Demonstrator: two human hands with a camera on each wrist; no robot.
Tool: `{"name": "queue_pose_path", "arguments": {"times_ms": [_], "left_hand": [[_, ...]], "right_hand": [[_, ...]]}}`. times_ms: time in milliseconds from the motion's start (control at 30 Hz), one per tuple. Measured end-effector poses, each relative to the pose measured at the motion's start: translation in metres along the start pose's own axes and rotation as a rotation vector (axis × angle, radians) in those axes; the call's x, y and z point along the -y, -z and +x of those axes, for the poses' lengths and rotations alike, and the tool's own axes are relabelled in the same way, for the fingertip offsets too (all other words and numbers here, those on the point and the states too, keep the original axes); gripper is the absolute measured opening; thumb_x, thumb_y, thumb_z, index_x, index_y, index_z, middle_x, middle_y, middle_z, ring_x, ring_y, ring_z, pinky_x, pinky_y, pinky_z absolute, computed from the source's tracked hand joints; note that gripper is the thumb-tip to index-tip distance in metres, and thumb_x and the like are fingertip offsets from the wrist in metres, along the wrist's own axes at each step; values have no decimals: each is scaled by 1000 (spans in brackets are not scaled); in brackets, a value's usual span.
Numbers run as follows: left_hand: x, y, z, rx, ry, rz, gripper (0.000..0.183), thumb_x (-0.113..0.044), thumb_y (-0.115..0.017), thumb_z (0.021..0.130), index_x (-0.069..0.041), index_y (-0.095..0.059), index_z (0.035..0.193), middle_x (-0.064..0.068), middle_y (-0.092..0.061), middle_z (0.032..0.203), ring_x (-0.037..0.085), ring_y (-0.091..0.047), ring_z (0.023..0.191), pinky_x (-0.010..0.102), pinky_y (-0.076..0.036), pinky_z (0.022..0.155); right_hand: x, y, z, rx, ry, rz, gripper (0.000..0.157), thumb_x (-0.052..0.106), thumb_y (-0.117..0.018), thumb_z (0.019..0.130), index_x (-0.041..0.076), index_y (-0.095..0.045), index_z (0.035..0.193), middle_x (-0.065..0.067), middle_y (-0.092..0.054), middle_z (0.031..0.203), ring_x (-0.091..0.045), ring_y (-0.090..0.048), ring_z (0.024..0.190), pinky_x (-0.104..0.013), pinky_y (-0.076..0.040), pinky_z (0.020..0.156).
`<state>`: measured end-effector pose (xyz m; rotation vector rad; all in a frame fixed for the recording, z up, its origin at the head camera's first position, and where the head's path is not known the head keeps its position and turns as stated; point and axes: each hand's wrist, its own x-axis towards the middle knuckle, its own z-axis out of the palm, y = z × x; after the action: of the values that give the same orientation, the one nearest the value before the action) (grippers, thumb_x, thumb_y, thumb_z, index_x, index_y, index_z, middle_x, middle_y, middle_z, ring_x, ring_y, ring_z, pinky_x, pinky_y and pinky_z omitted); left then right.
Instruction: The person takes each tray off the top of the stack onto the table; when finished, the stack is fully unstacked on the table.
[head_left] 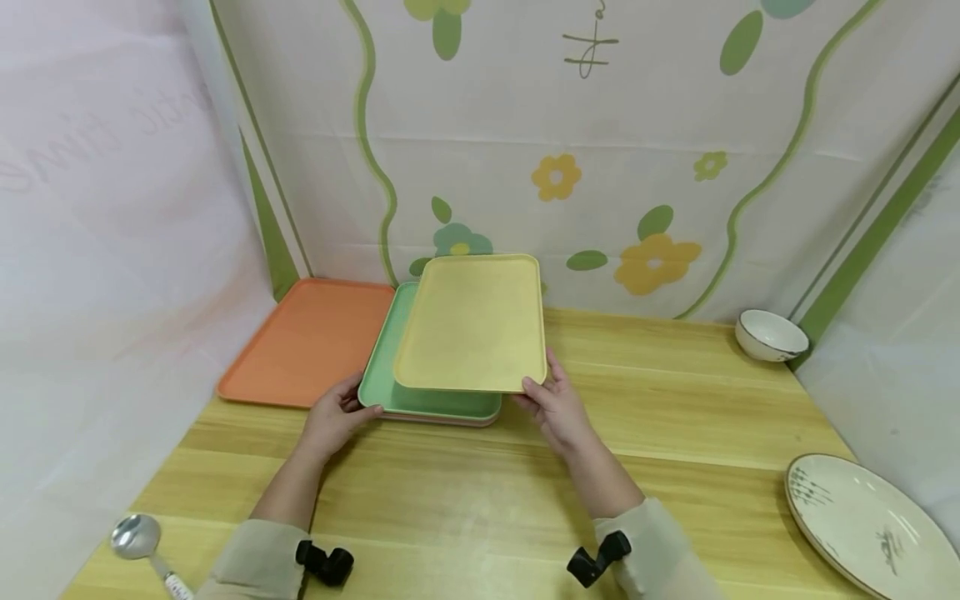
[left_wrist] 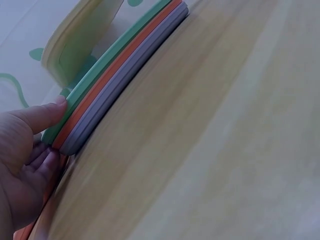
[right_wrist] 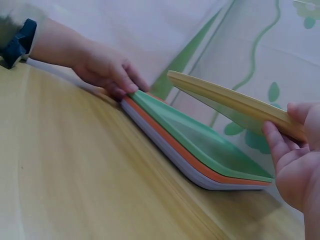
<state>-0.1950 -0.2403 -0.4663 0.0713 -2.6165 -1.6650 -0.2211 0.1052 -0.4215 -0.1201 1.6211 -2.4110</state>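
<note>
My right hand (head_left: 555, 408) pinches the near right corner of a yellow tray (head_left: 472, 325), thumb on top and fingers underneath. That tray is raised and tilted above a green tray (head_left: 431, 402), apart from it in the right wrist view. Beneath the green tray lie an orange tray (right_wrist: 172, 148) and greyish-purple tray layers (right_wrist: 160, 155), stacked on the table. At the stack's near left corner my left hand (head_left: 333, 417) grips it, with the thumb on the green rim (left_wrist: 65, 112) and the fingers lower down at the edge.
A separate orange tray (head_left: 311, 342) lies left of the stack on the wooden table (head_left: 450, 508). A metal spoon (head_left: 137, 537) is at the front left. On the right are a white bowl (head_left: 771, 335) and an oval plate (head_left: 870, 525). Patterned cloth (head_left: 480, 108) stands behind.
</note>
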Motion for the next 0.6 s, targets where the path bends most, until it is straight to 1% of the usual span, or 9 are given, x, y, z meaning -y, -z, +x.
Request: {"name": "queue_pose_path", "arguments": {"times_ms": [100, 300, 433, 600], "left_hand": [[-2, 0, -1, -14, 7, 32, 79, -25, -76, 87, -1, -36, 150, 26, -50, 140, 38, -54, 125, 45, -49, 102], [-4, 0, -3, -11, 25, 56, 78, -26, -75, 88, 0, -36, 150, 25, -50, 139, 37, -54, 122, 45, -49, 101], [-4, 1, -4, -3, 27, 47, 78, -26, -75, 88, 1, -35, 150, 25, -48, 140, 38, -53, 123, 46, -49, 101], [-1, 1, -4, -1, 26, 41, 79, -27, -75, 88, 0, -35, 150, 26, -47, 141, 38, -52, 124, 45, -49, 102]], "right_hand": [[8, 14, -6, 10, -1, 4, 81, -3, -49, 99, 27, -5, 159, 5, -66, 114, -7, -68, 99, -21, -55, 89], [18, 43, -18, 40, 24, -32, 79, 0, -47, 101, 27, -1, 159, 8, -64, 120, -6, -67, 103, -20, -55, 90], [23, 62, -25, 84, 67, -26, 79, 0, -48, 101, 23, 1, 159, 8, -63, 123, -6, -67, 103, -21, -54, 91], [29, 88, -34, 135, 109, 6, 80, -1, -46, 101, 19, 5, 159, 4, -64, 122, -8, -68, 100, -20, -55, 88]]}}
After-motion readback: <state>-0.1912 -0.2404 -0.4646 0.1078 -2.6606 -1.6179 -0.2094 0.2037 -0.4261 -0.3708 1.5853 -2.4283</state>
